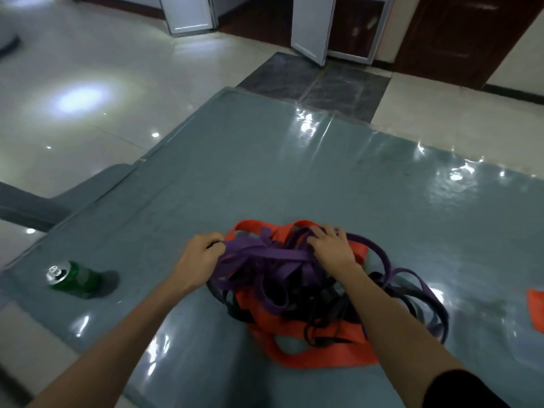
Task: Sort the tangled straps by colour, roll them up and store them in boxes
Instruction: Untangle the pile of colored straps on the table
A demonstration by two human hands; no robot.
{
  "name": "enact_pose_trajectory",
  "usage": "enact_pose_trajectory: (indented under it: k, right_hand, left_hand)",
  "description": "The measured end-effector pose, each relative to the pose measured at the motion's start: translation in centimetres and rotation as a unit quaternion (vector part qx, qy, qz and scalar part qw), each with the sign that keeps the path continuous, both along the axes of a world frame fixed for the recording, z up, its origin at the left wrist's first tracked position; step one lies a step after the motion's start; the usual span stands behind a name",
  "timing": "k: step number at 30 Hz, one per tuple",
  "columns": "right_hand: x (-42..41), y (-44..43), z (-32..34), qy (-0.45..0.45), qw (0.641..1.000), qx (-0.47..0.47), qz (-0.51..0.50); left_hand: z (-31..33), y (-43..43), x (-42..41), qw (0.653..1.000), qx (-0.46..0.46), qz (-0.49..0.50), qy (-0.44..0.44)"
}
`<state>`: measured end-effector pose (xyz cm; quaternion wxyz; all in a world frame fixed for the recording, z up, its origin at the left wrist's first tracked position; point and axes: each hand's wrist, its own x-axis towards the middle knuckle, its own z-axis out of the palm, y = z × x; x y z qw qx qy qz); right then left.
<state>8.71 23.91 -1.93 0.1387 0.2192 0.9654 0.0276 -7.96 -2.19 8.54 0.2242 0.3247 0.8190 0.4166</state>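
A tangled heap of straps lies on the grey-blue table (265, 160) in front of me: purple straps (273, 257) on top, orange straps (312, 357) underneath and at the near edge, and thin black straps (323, 304) woven through the middle. My left hand (200, 254) grips a bunch of purple strap at the heap's left side. My right hand (332, 245) rests on the far top of the heap, fingers curled into the purple and orange loops. No storage box is in view.
A green drink can (73, 278) stands near the table's left edge. An orange piece (535, 310) shows at the right border. Beyond the table are glossy floor tiles, white cabinet doors (309, 28) and a dark wooden door (459, 36).
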Motion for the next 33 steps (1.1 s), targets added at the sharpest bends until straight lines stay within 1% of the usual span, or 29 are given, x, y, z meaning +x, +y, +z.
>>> enact_pose_trajectory:
  k: [2,4,7,9,10,13,16,19,21,25,29,31,33]
  right_hand:
    - [0.4,0.8,0.2,0.046,0.996,-0.007,-0.072]
    - [1.0,1.8,1.1,0.122,0.98,-0.046,-0.15]
    - [1.7,3.4,3.1,0.242,0.929,-0.094,-0.263]
    - [2.7,4.8,4.5,0.28,0.896,-0.117,-0.325]
    - [3.5,5.4,5.0,0.286,0.886,-0.123,-0.343]
    - [6.2,6.4,6.1,0.307,0.864,-0.139,-0.374]
    - [8.5,6.0,6.7,0.356,0.835,-0.145,-0.394]
    - [10.2,4.6,7.0,0.365,0.828,-0.138,-0.403]
    - [11.1,3.4,7.4,0.376,0.813,-0.147,-0.42]
    - [13.6,1.2,8.9,0.45,0.738,-0.19,-0.466]
    - [16.3,0.3,12.4,0.522,0.692,-0.178,-0.466]
    - [17.2,-0.1,14.3,0.538,0.69,-0.176,-0.451]
    - [17.8,-1.0,15.7,0.537,0.7,-0.185,-0.434]
  left_hand:
    - [-0.5,-0.1,-0.4,1.0,0.008,0.016,0.0]
    - [-0.9,0.2,-0.5,1.0,0.011,0.02,0.009]
    - [-0.9,1.4,-0.1,1.0,0.019,0.014,0.02]
    - [-0.7,1.9,-0.2,0.998,0.041,0.028,0.027]
    - [-0.6,2.0,-0.4,0.997,0.053,0.039,0.03]
    - [-0.3,1.7,-1.1,0.994,0.074,0.074,0.016]
    - [0.2,1.5,-1.3,0.992,0.071,0.097,0.023]
    - [1.0,1.7,-0.8,0.99,0.09,0.104,0.039]
    - [1.6,1.8,-0.3,0.987,0.105,0.113,0.05]
    - [3.0,1.2,0.5,0.982,0.132,0.121,0.067]
    - [4.3,0.7,0.9,0.981,0.139,0.097,0.097]
    - [4.8,1.0,1.3,0.982,0.126,0.068,0.127]
    - [4.9,1.4,2.2,0.982,0.114,0.033,0.146]
